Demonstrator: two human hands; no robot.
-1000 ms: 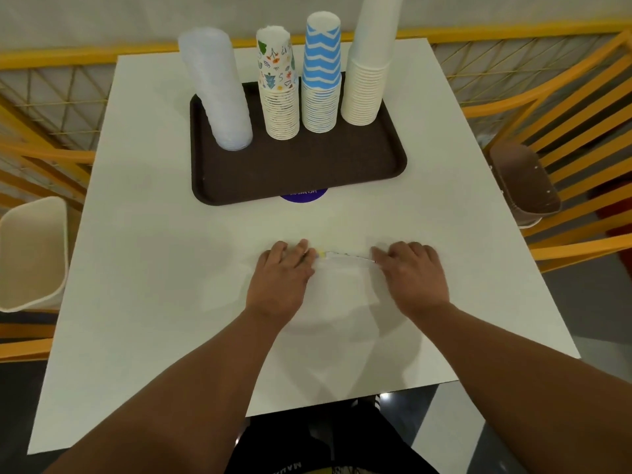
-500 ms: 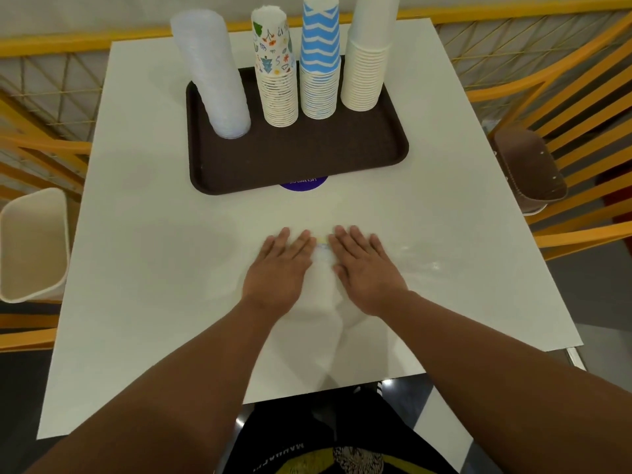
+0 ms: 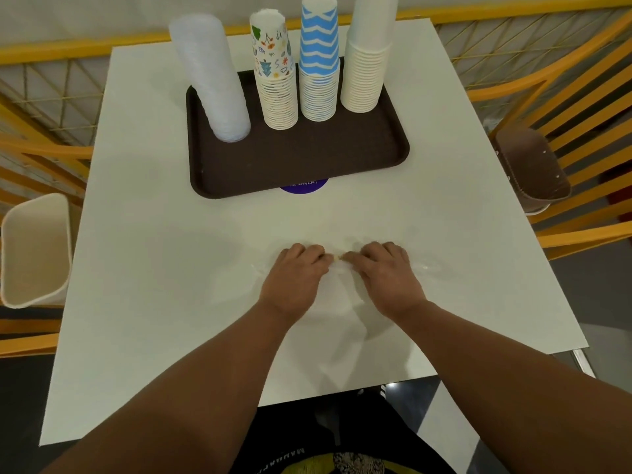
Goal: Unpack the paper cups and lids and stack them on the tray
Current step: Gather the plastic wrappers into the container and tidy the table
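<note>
Clear plastic wrapper (image 3: 337,268): thin, crinkled film flat on white table (image 3: 154,268), pinched between curled fingertips of left hand (image 3: 295,278) and right hand (image 3: 386,278), knuckles up, nearly touching. Brown rectangular tray (image 3: 307,159), beyond: translucent lid stack (image 3: 212,80), patterned paper cups (image 3: 275,73), blue zigzag cups (image 3: 318,59), plain white cups (image 3: 367,59), all upright.

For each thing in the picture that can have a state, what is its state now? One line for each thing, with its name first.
Lid stack: upright on the tray, leaning slightly.
Patterned cup stack: upside down, upright on the tray.
Blue zigzag cup stack: upside down, upright on the tray.
White cup stack: upside down, upright on the tray.
Tray: flat on the table, front half bare.
Left hand: fingers curled, pinching clear plastic wrap.
Right hand: fingers curled, pinching the same wrap.
</note>
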